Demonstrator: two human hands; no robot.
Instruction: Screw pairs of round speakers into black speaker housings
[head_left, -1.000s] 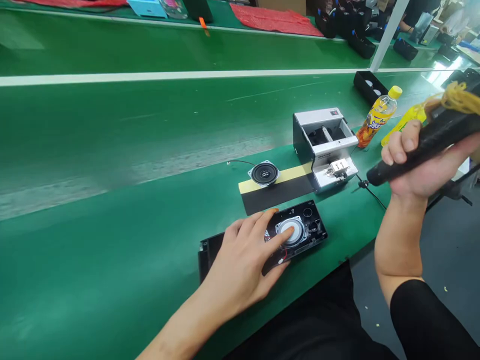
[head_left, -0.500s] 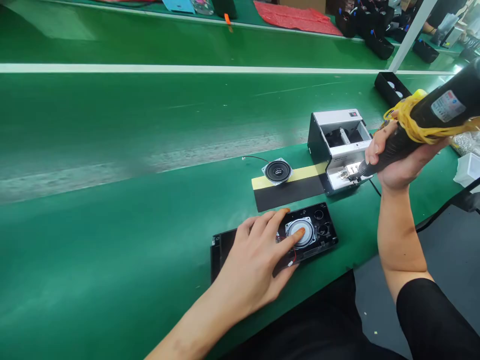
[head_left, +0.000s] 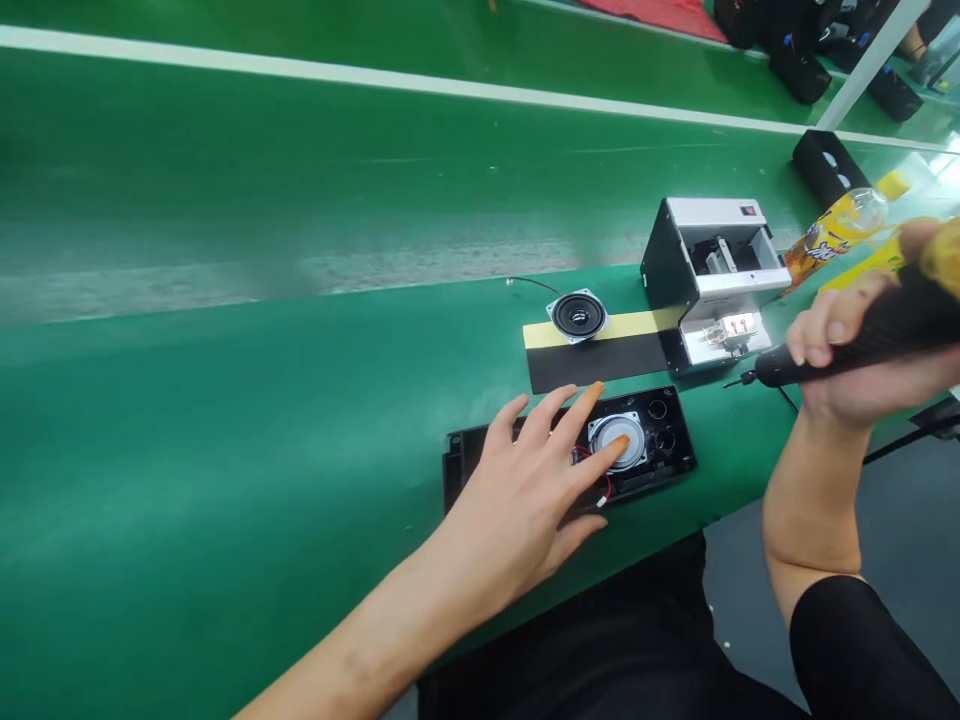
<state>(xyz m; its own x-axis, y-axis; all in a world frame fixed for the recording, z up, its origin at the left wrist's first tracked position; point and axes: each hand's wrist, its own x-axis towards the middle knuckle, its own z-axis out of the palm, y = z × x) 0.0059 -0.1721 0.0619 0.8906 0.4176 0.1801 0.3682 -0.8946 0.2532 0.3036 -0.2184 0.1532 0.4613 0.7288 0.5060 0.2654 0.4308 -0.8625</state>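
Black housing (head_left: 678,452) lies beneath the left hand (head_left: 525,480), apparently touching it.

A black housing (head_left: 665,464) lies open side up, round pale speaker (head_left: 634,438) inside; a black screwdriver (head_left: 911,312) points leftward.

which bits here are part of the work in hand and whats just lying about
Part of the work:
- black housing, under the left hand
- white-coned speaker inside it
- power screwdriver, in the right hand
- probably loose speaker and silver-and-black machine

Apparently just lying about:
- drink bottle
- red sheet
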